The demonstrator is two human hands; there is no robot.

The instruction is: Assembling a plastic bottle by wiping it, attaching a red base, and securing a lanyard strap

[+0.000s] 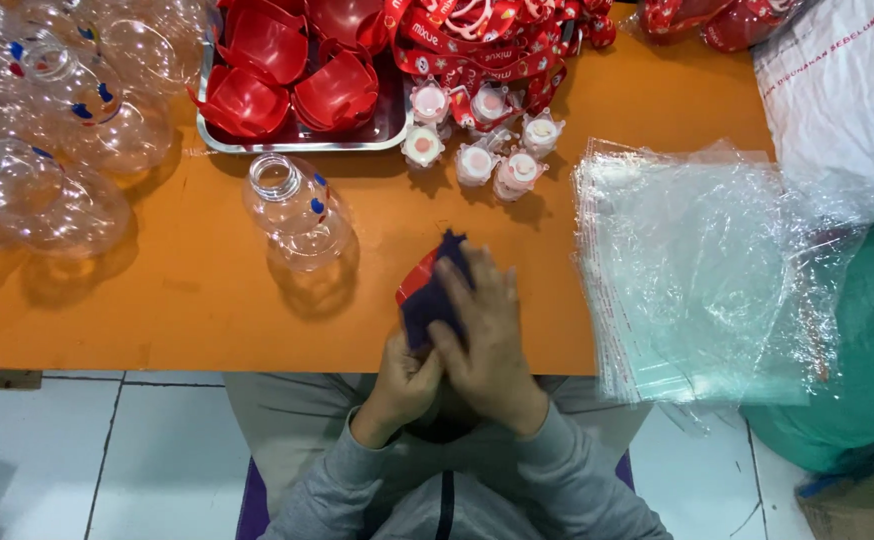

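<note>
My left hand point(404, 378) and my right hand point(487, 335) are pressed together at the near edge of the orange table point(187, 290). Between them they grip a dark blue cloth point(427, 300) wrapped over a red plastic piece point(415, 280), of which only a corner shows. My right hand lies on top, fingers spread over the cloth. A clear plastic bottle body point(297, 210) with blue dots stands just beyond and to the left of my hands.
A metal tray point(387, 130) of red plastic cups sits at the back. Beside it stand several small white-and-pink caps point(477, 140) and red straps point(477, 40). Clear bottles point(47, 120) pile at the left. A stack of clear plastic bags point(697, 270) lies on the right.
</note>
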